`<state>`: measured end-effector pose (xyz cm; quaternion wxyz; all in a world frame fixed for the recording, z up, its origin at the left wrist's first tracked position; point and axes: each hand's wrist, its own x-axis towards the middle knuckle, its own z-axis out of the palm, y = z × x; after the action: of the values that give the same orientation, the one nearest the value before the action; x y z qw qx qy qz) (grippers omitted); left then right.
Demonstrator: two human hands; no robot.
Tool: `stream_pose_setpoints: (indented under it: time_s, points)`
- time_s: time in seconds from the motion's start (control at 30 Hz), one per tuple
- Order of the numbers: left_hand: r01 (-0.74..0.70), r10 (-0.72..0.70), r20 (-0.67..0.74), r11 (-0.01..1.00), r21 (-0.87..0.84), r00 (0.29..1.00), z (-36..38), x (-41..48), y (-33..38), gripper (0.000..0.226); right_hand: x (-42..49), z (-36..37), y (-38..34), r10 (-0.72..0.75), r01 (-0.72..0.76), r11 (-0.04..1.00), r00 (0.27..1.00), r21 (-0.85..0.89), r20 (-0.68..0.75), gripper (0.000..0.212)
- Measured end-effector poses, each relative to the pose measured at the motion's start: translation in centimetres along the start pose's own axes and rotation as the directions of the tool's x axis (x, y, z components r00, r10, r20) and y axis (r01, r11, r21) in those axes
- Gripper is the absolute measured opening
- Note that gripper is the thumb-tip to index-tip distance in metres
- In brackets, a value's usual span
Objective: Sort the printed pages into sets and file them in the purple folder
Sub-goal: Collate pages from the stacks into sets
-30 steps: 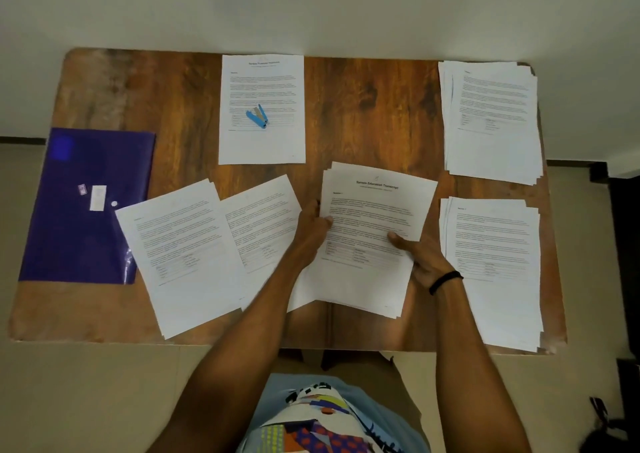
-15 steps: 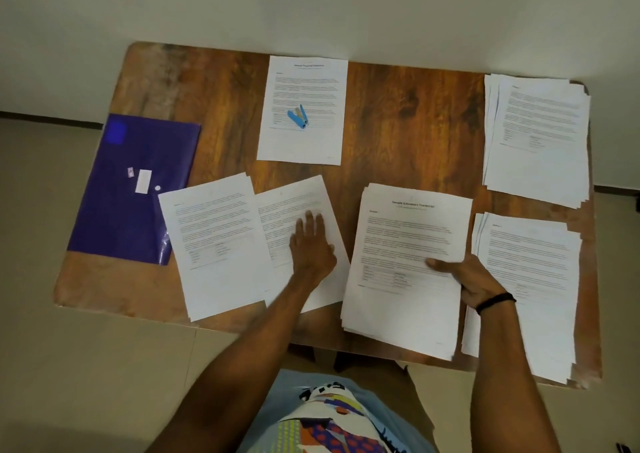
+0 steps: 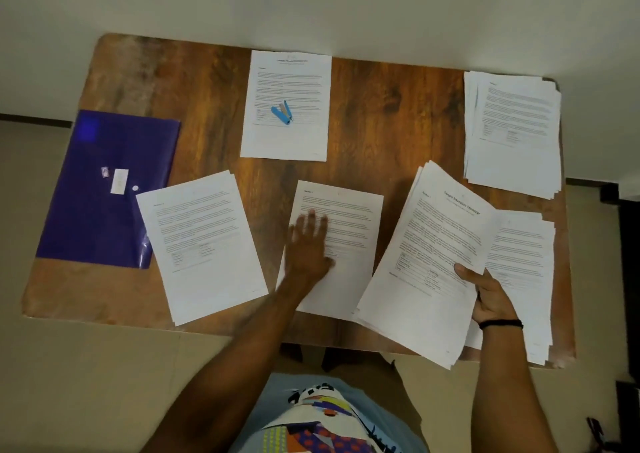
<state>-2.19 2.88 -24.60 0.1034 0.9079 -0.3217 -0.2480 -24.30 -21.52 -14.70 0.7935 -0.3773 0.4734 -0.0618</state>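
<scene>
The purple folder lies flat at the table's left edge. Printed pages are spread over the wooden table. My left hand rests flat, fingers straight, on the middle sheet. A tilted page pile lies to its left, one corner over the folder. My right hand grips the right edge of a thick titled stack, lifted and tilted above the lower right pile. Another pile sits at the back right. A single sheet at the back middle carries a blue stapler.
The table backs against a pale wall. Small white labels sit on the folder. The near table edge runs just in front of my body, and several sheets overhang it. Bare wood shows between the back sheet and the back right pile.
My left hand has slid the middle sheet rightwards, apart from the left pile. My right hand has raised and tilted the titled stack over the lower right pile. The camera has moved closer.
</scene>
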Motion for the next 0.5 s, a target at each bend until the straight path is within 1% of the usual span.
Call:
stream_pose_setpoints:
  time_s: [0.1,0.2,0.27,0.33,0.37,0.43,0.47,0.5]
  points:
    - [0.036,-0.035,0.078,0.999,-0.018,0.996,0.6,-0.2,-1.5,0.105,-0.6,-0.5,0.7,-0.001,0.003,0.995,1.0,0.1,-0.025,0.059]
    - [-0.012,0.016,0.097,0.999,-0.044,0.995,0.9,0.0,0.2,0.106,-0.5,-0.7,1.5,0.017,-0.011,0.99,0.999,0.137,-0.043,0.057]
    - [-0.008,0.015,0.105,0.998,-0.064,0.994,0.6,0.3,1.4,0.106,-0.3,-0.5,1.8,0.043,-0.034,0.988,0.998,0.151,-0.055,0.053]
    - [0.078,-0.068,0.066,0.983,-0.168,0.996,0.4,0.5,2.1,0.107,0.2,-0.2,1.9,0.079,-0.073,0.986,0.996,0.148,-0.034,0.049]
    - [0.144,-0.142,0.029,0.953,-0.267,0.989,0.2,0.5,2.3,0.105,0.4,0.2,1.9,0.096,-0.094,0.987,0.995,0.131,-0.013,0.047]
    - [0.231,-0.287,-0.047,0.848,-0.477,0.957,-0.5,0.4,2.2,0.095,1.4,0.9,1.8,0.12,-0.123,0.991,0.992,0.054,0.043,0.043]
    - [0.261,-0.336,-0.045,0.802,-0.537,0.941,-0.3,0.6,1.7,0.087,2.0,1.2,1.7,0.124,-0.124,0.992,0.989,-0.004,0.081,0.046]
    - [0.288,-0.358,-0.012,0.771,-0.569,0.934,-0.6,0.6,1.4,0.079,2.6,1.6,1.7,0.131,-0.125,0.991,0.985,-0.052,0.116,0.052]
